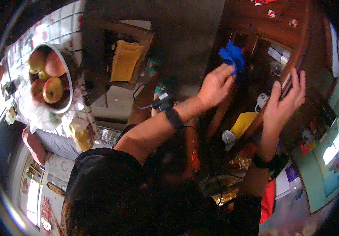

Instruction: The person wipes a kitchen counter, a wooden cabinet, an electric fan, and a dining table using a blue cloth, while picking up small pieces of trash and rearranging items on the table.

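Note:
My left hand (218, 85) grips a bunched blue cloth (232, 56) in front of the open compartment of a dark wooden cabinet (300, 44). My right hand (287, 103) lies at the cabinet's wooden edge, with thumb and fingers apart on either side of it. Inside the compartment are a clear glass vessel (276, 68) and a white cup (262, 101) with dark marks. A yellow sheet or cloth (244, 124) lies lower down, beside a crumpled white piece (228, 138). Black bands circle both of my wrists.
To the left, a bowl of apples (53, 90) stands on a checked tablecloth (72, 17). A wooden chair (143, 53) with a yellow-brown pad (126, 60) stands beyond. My feet in green sandals (160, 88) are on the floor. A patterned sofa (58, 165) is at lower left.

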### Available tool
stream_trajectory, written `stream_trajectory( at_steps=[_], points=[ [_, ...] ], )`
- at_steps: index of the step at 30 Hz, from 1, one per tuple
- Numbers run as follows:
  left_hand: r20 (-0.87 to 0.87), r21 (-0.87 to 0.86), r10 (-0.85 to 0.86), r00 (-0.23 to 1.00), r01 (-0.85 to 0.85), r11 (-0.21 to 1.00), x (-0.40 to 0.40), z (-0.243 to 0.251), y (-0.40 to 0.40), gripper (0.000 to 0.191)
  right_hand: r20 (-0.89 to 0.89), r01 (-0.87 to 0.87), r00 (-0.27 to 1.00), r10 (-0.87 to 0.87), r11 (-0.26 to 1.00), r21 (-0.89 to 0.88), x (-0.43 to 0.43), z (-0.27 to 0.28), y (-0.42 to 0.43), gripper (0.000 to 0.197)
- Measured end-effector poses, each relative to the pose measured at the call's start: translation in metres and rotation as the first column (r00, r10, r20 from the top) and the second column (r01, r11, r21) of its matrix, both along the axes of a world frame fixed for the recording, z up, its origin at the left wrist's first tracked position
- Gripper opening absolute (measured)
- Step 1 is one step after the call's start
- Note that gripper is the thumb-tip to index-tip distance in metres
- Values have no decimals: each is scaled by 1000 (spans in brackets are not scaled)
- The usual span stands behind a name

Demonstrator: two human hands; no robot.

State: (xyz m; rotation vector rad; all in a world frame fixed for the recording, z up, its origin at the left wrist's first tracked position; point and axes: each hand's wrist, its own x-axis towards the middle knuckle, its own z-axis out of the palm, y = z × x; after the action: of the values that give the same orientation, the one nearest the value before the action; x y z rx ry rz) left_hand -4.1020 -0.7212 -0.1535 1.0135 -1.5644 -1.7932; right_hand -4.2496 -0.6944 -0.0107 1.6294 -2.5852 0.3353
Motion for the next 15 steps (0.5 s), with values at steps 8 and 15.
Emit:
stream_trajectory(
  at_steps=[8,15],
  points=[
    [-214,-109,-80,974,58,992,-7,138,1,18,598,124,800,55,959,-255,19,19,22,44],
    [-255,82,-384,888,415,906,16,194,2,43,850,559,499,-170,812,-166,44,56,48,22]
  ],
)
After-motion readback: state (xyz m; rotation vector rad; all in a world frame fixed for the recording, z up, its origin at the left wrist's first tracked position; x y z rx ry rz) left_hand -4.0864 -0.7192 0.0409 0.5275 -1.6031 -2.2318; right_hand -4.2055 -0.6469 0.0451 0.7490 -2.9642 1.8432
